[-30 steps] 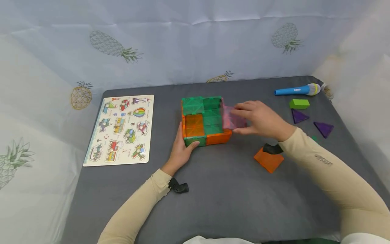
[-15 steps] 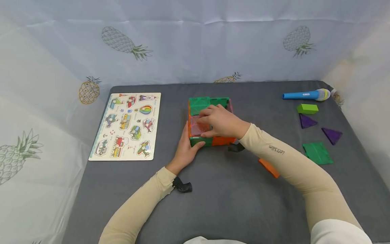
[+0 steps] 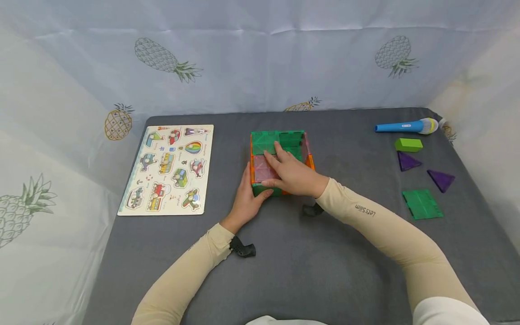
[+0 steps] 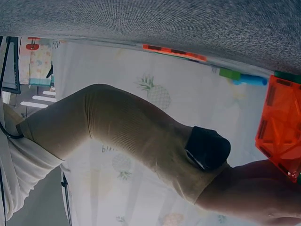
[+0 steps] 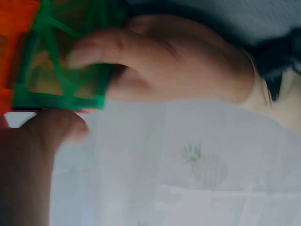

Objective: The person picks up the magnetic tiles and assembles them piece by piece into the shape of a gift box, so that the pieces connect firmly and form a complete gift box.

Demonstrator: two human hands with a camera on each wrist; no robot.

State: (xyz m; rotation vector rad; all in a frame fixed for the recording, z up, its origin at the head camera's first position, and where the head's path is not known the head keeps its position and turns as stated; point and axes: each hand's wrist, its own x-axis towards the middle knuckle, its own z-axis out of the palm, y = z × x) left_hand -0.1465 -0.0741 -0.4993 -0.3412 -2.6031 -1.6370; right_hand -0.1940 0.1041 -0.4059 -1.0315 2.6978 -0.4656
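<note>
In the head view an open-topped box of translucent magnetic tiles (image 3: 290, 140) stands mid-table, with green, orange and pink panels. My left hand (image 3: 245, 201) holds its front left corner, thumb on the green front tile (image 5: 66, 89) and fingers along the left side. A pink square tile (image 3: 262, 169) lies over the front left part of the top, beside a green one behind it. My right hand (image 3: 294, 174) lies over the box with fingers extended, the fingertips at these two tiles. Its palm hides the front right part. The left wrist view shows an orange side tile (image 4: 282, 122).
On the right lie a green square tile (image 3: 422, 204), two purple triangle tiles (image 3: 440, 180), a green block (image 3: 408, 145) and a blue toy microphone (image 3: 400, 127). A wooden picture puzzle board (image 3: 168, 169) lies left. An orange tile (image 4: 174, 52) shows on the table in the left wrist view.
My right hand has carried the pink tile from the box's right side onto its front left top, then let go and spread its fingers. My left hand stays at the corner.
</note>
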